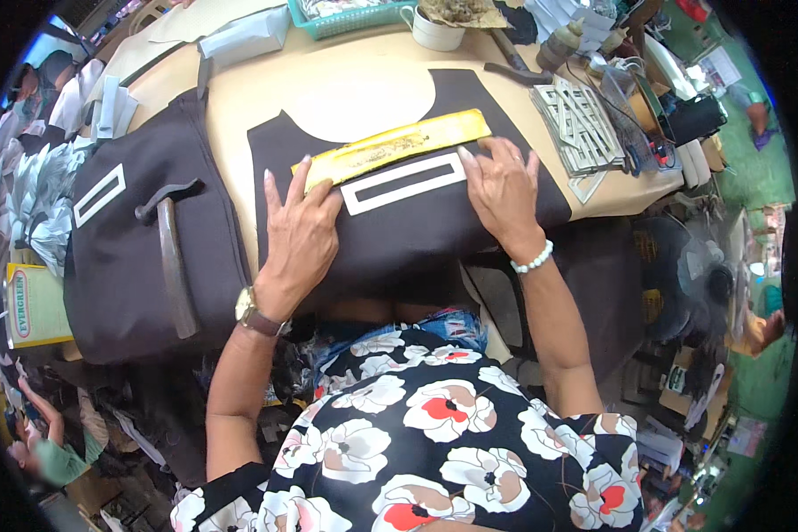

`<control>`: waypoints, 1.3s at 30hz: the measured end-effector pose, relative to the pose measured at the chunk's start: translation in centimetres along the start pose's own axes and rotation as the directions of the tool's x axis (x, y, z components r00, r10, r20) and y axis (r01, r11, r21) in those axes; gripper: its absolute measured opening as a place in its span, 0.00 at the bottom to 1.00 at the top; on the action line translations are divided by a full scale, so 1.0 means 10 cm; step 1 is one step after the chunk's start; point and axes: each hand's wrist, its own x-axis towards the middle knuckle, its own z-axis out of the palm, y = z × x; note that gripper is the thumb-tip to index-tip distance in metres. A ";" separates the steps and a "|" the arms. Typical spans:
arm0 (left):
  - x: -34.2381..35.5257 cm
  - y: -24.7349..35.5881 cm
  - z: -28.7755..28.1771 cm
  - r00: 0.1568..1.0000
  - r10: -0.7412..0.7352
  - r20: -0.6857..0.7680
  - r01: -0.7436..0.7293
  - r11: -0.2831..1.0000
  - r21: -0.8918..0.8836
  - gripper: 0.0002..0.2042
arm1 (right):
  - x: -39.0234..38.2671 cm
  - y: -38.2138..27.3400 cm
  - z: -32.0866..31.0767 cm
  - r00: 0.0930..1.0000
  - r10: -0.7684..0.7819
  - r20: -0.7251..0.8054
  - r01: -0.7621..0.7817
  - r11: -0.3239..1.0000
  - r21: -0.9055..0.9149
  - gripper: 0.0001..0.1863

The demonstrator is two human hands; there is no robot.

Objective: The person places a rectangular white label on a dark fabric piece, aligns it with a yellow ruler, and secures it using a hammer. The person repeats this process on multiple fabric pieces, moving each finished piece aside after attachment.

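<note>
A long yellow strip (390,146), with dark smudges along its middle, lies across a dark fabric piece (390,235) with a curved cutout. My left hand (301,226) holds the strip's left end, thumb at its lower edge and another finger over it. At the other end, my right hand (505,191) has thumb and forefinger on the strip, its other fingers raised. Just below the strip sits a white rectangular frame (355,200) with a slot; its right end reaches my right thumb. The undersides of my fingertips are hidden.
Left, a hammer (173,266) and another white frame (100,195) lie on stacked dark fabric (213,222). Several pale frames (576,124) are piled right, near another hammer (516,71). A white mug (436,34) and turquoise basket (350,19) stand behind. A person (58,448) is at lower left.
</note>
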 end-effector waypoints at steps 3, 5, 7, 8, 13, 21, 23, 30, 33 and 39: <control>0.37 0.04 0.16 0.951 -0.054 -0.305 0.032 0.997 -0.076 0.21 | 0.42 -0.21 0.07 0.980 -0.099 -0.172 0.125 0.981 0.147 0.18; 0.65 0.10 0.31 0.893 -0.127 -0.432 0.072 0.987 -0.141 0.23 | 0.63 -0.28 0.22 0.957 -0.160 -0.241 0.201 0.967 0.154 0.22; 0.73 0.09 0.59 0.912 -0.150 -0.382 0.121 0.988 -0.100 0.28 | 0.69 -0.22 0.52 0.942 -0.231 -0.244 0.257 0.963 0.082 0.28; 0.75 0.06 0.71 0.969 -0.240 0.060 0.246 0.954 -0.169 0.29 | 0.56 -0.06 0.83 0.976 -0.199 0.084 0.190 0.977 0.097 0.33; 0.71 0.01 0.82 0.960 -0.239 -0.142 0.198 0.947 -0.253 0.33 | 0.62 -0.03 0.75 0.952 -0.187 0.242 0.102 0.941 0.323 0.38; 0.67 -0.02 0.41 0.858 -0.376 -0.350 0.246 0.899 -0.362 0.34 | 1.20 -0.05 0.94 0.958 -0.284 0.025 0.282 0.957 0.065 0.24; 0.49 0.00 0.23 0.841 -0.472 -0.263 0.375 0.860 -0.345 0.34 | 1.30 -0.03 0.95 0.967 -0.209 -0.145 0.211 0.977 0.003 0.23; -0.40 0.20 0.08 0.780 -0.625 0.017 0.623 0.775 -0.107 0.29 | 0.36 0.44 0.27 0.960 0.280 -0.033 -0.278 0.923 -0.266 0.25; -0.51 0.28 0.31 0.855 -0.515 -0.070 0.505 0.855 -0.118 0.21 | -0.02 0.56 0.19 0.961 0.275 -0.016 -0.275 0.961 -0.022 0.17; -0.71 0.36 -0.18 0.672 -0.697 -0.252 0.308 0.572 -0.761 0.20 | -0.12 0.45 -0.41 0.933 0.327 0.152 -0.336 0.637 0.694 0.10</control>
